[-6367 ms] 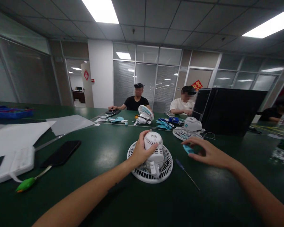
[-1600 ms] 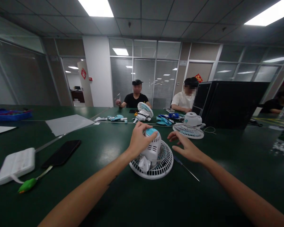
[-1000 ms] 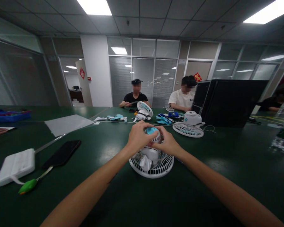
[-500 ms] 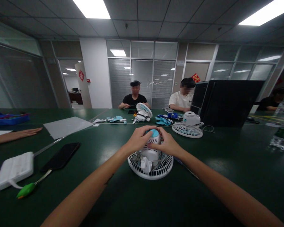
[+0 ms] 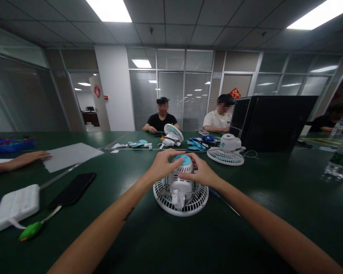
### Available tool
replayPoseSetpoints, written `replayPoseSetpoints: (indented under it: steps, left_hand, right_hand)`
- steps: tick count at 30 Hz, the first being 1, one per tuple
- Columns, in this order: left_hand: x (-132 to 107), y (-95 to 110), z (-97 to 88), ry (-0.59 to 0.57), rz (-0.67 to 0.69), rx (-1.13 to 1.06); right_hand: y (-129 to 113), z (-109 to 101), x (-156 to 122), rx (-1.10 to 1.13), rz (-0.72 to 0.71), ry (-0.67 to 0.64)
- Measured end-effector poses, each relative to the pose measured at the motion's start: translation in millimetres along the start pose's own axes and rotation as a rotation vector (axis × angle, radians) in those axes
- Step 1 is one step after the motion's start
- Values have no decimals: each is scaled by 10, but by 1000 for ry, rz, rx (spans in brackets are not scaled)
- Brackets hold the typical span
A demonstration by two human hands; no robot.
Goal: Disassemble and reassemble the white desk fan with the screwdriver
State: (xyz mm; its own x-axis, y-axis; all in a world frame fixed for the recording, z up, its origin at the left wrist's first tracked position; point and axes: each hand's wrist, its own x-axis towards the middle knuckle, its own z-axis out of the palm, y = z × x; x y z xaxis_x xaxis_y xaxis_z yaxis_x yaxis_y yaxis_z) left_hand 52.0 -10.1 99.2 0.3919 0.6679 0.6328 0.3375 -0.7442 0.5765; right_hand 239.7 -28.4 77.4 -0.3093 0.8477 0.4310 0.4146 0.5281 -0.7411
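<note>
A small white fan (image 5: 180, 190) lies grille-down on the green table, its motor housing pointing up with a light-blue round cap (image 5: 186, 160) on top. From the left, my left hand (image 5: 163, 165) curls round the upper end, its thumb by the cap's edge. My right hand (image 5: 201, 172) is wrapped round the right side of the housing, thumb across its front. The far fingers of both hands are partly hidden behind the fan. Just right of the grille lies a screwdriver (image 5: 225, 201), its handle end partly under my right forearm.
Across the table sit two people, with another fan (image 5: 173, 135), blue fan blades (image 5: 197, 144) and a third fan (image 5: 225, 152) before them. A black computer case (image 5: 277, 123) stands right. Left lie a phone (image 5: 72, 189), a white power bank (image 5: 15, 207) and paper (image 5: 71, 156).
My left hand's fingers and thumb have shifted slightly at the cap, showing more of it. At the left, another person's hand now touches the paper, which has slid left.
</note>
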Motion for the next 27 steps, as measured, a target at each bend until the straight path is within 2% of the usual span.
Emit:
replayPoseSetpoints:
  steps: [6,22,27]
  left_hand:
    - [2,16,-55,-70,40,-41]
    - [58,-2,-5,-168,-29,-172]
    - [16,-6,50,-111,22,-161]
  right_hand:
    - [1,0,2,13,-2,-9]
    - [-19,-16,6,0,21,-25]
    - [-16,-18,1,14,16,-21]
